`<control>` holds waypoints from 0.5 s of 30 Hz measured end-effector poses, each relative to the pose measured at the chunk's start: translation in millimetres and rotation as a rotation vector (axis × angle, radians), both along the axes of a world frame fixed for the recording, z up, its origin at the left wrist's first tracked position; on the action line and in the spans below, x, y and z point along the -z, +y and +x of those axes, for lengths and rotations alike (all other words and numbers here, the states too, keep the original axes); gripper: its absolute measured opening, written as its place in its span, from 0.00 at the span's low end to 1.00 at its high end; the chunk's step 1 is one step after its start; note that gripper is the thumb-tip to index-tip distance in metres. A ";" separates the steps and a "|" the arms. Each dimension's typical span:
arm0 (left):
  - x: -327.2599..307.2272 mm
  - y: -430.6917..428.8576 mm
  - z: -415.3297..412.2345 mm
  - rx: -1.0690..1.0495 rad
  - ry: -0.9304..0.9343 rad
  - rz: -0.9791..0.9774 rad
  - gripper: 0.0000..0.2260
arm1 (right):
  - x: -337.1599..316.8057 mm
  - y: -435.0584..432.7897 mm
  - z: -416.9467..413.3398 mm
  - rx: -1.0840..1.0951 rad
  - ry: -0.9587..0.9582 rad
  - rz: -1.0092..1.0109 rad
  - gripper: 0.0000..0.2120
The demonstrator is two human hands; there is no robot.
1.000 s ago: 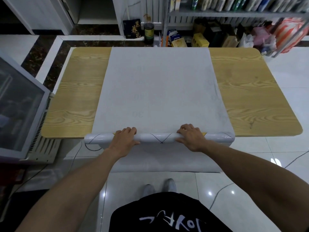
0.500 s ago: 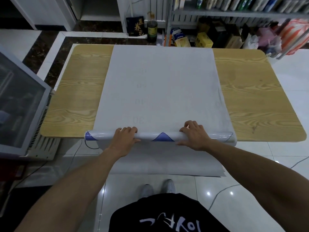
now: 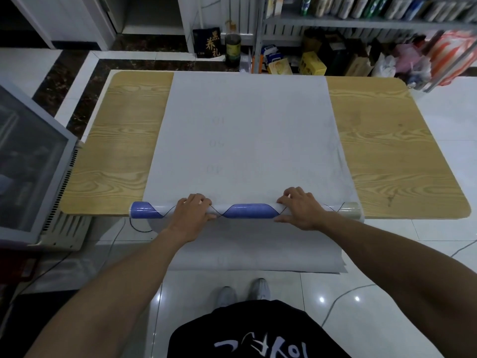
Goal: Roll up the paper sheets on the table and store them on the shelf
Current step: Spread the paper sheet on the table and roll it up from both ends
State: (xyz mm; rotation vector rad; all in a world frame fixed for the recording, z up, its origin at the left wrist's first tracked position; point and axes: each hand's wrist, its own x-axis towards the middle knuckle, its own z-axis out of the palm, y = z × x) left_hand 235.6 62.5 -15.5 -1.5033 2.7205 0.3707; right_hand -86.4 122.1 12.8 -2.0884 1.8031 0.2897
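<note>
A large white paper sheet (image 3: 247, 140) lies flat across the middle of the wooden table (image 3: 392, 161). Its near end is wound into a roll (image 3: 247, 211) with blue patches and thin dark lines, lying along the table's front edge. My left hand (image 3: 192, 215) grips the roll left of centre, fingers curled over its top. My right hand (image 3: 300, 208) grips it right of centre the same way. Another stretch of white paper (image 3: 253, 249) hangs below the roll toward the floor. The metal shelf (image 3: 361, 19) stands beyond the table's far right.
A grey glass-fronted cabinet (image 3: 31, 164) stands close to the table's left end. Boxes (image 3: 312, 64), a dark bottle (image 3: 233, 43) and plastic bags (image 3: 413, 60) crowd the floor under the shelf. My shoes (image 3: 242, 293) are on the white tiled floor below the hanging paper.
The roll has turned forward under both hands and moved slightly further onto the table, bringing blue patches to its top. The view has drawn closer to the table.
</note>
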 end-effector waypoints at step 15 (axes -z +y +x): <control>-1.3 -16.9 5.9 0.062 -0.069 0.096 0.16 | -5.2 2.1 5.4 0.040 0.014 0.051 0.20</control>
